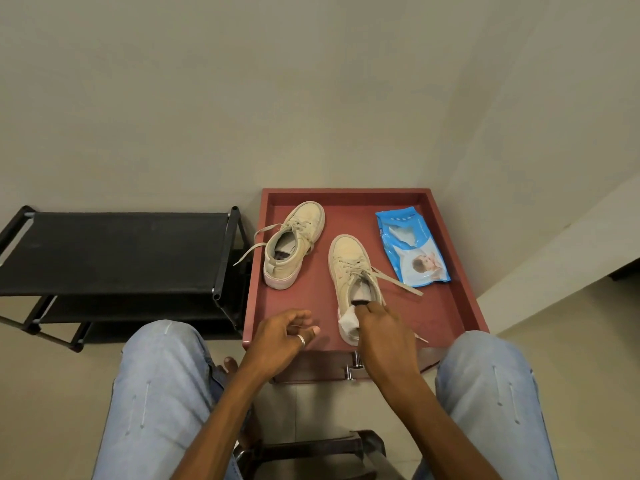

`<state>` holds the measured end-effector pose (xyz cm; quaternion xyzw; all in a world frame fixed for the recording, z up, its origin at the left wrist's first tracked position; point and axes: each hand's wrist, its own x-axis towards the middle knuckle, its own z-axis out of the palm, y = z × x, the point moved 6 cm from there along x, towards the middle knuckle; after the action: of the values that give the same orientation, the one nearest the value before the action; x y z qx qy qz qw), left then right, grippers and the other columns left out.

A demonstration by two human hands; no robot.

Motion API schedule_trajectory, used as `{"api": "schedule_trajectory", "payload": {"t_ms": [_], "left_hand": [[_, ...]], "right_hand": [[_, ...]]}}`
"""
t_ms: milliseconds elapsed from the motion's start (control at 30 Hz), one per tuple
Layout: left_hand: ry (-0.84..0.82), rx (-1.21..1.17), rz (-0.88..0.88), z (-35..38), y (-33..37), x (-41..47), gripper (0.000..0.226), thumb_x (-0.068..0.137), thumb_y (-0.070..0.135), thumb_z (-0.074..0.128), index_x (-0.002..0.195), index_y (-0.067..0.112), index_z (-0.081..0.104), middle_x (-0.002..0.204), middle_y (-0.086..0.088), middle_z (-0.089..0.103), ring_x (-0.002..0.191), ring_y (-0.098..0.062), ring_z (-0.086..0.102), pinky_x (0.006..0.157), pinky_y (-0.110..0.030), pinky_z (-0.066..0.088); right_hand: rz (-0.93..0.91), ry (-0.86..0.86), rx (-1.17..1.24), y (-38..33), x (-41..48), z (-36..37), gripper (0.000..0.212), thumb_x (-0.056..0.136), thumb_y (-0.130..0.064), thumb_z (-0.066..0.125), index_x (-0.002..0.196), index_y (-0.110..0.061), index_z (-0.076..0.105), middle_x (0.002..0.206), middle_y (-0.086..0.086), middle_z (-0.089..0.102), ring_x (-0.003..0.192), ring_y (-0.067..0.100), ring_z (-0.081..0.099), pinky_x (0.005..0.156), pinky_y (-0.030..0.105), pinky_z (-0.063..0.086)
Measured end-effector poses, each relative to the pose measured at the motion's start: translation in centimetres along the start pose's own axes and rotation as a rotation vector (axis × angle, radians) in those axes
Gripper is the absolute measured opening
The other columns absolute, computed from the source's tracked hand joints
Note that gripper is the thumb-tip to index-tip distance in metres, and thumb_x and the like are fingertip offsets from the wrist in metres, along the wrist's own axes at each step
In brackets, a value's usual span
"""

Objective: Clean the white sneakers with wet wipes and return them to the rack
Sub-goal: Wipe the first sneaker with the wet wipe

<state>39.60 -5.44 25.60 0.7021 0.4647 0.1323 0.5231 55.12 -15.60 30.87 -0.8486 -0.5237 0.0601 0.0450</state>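
My right hand [384, 327] pinches the wet wipe [347, 320] at the near sneaker [349, 268]'s heel, by the table [440, 306]'s front edge. I'd brace that shoe with my loosely curled, empty left hand [280, 337], then rub along the sole.

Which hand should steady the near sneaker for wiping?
Probably left: the left hand hangs free beside the near sneaker, while the right hand holds the wipe against its heel.

I wear light blue denim jeans [159, 386] marked with short pale vertical stitch lines on both thighs, and a plain silver ring [301, 340] on one finger of my left hand [280, 336].
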Motion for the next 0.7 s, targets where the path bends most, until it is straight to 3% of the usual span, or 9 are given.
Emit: {"api": "schedule_trajectory", "payload": {"t_ms": [100, 267, 500, 600, 700], "left_hand": [[0.001, 0.014, -0.005, -0.2, -0.1, -0.1, 0.042, 0.088, 0.031, 0.076, 0.127, 0.022, 0.066, 0.106, 0.017, 0.07, 0.098, 0.001, 0.066, 0.081, -0.013, 0.053], [-0.005, 0.027, -0.01, -0.3, -0.6, 0.0, 0.042, 0.088, 0.032, 0.075, 0.128, 0.022, 0.065, 0.108, 0.016, 0.07, 0.097, 0.003, 0.066, 0.076, -0.006, 0.049], [0.03, 0.091, 0.02, -0.5, -0.3, 0.3, 0.047, 0.088, 0.035, 0.074, 0.131, 0.02, 0.064, 0.113, 0.011, 0.07, 0.099, 0.001, 0.066, 0.093, -0.027, 0.056], [0.21, 0.309, 0.16, -2.2, 1.0, 0.0, 0.046, 0.092, 0.042, 0.067, 0.133, 0.023, 0.061, 0.128, 0.006, 0.064, 0.112, -0.009, 0.061, 0.094, -0.03, 0.053], [0.451, 0.487, 0.335, -4.4, 3.5, 0.4, 0.045, 0.09, 0.032, 0.071, 0.131, 0.017, 0.06, 0.131, 0.0, 0.059, 0.124, -0.018, 0.049, 0.093, -0.03, 0.044]], "right_hand": [[-0.008, 0.061, 0.042, -0.1, 2.0, 0.4, 0.028, 0.078, 0.004, 0.059, 0.103, -0.008, 0.064, 0.104, 0.013, 0.064, 0.084, 0.033, 0.06, 0.061, 0.04, 0.05], [-0.041, 0.112, 0.084, 0.9, 5.1, 0.3, 0.026, 0.08, 0.001, 0.058, 0.105, -0.003, 0.062, 0.107, 0.015, 0.061, 0.085, 0.036, 0.058, 0.061, 0.039, 0.046], [-0.071, 0.077, 0.091, 2.1, 7.2, 0.3, 0.026, 0.08, -0.001, 0.058, 0.106, -0.002, 0.061, 0.107, 0.015, 0.06, 0.088, 0.036, 0.057, 0.063, 0.043, 0.05], [-0.065, 0.184, 0.024, 1.7, 6.1, -1.1, 0.028, 0.08, -0.007, 0.06, 0.107, -0.004, 0.061, 0.107, 0.013, 0.061, 0.098, 0.036, 0.054, 0.067, 0.043, 0.05], [-0.129, 0.359, 0.063, 0.6, 5.1, -2.7, 0.033, 0.08, -0.004, 0.061, 0.113, -0.004, 0.06, 0.111, 0.011, 0.061, 0.104, 0.033, 0.054, 0.079, 0.043, 0.049]]}}
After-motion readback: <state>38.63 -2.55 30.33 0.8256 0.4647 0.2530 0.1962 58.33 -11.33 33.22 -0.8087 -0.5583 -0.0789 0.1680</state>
